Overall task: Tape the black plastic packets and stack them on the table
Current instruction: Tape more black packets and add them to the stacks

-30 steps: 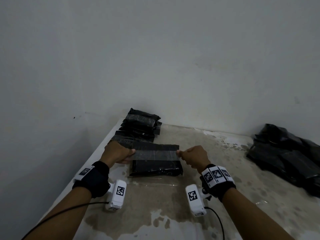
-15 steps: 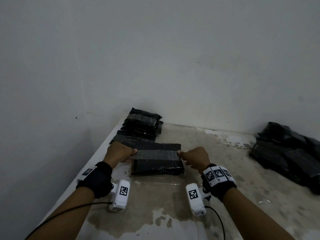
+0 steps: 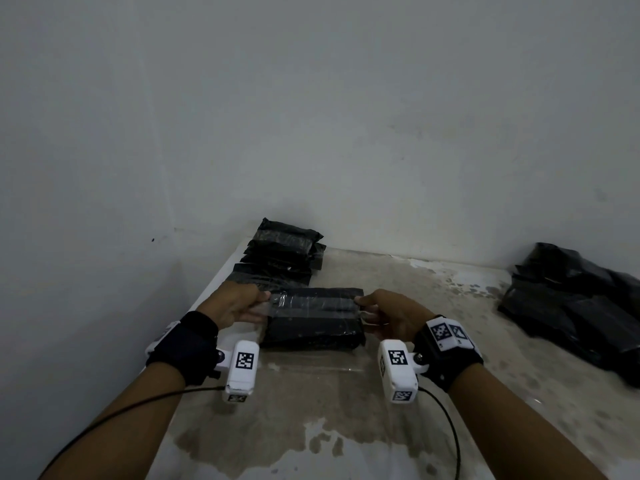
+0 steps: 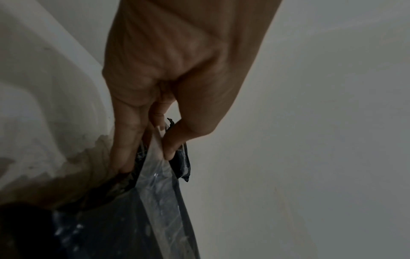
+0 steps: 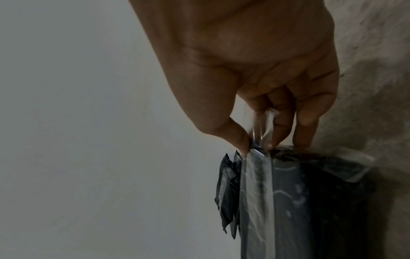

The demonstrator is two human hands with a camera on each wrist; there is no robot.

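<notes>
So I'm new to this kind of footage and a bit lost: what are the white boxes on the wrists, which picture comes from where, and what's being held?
No machine here: a person works with bare hands. The white boxes are wrist cameras; the wide picture comes from a head camera, the two close-ups look along each hand. The left hand and right hand each pinch an end of a clear tape strip laid across a black packet on the stained table. Behind it sits a stack of taped packets; at far right a loose pile of black packets.
</notes>
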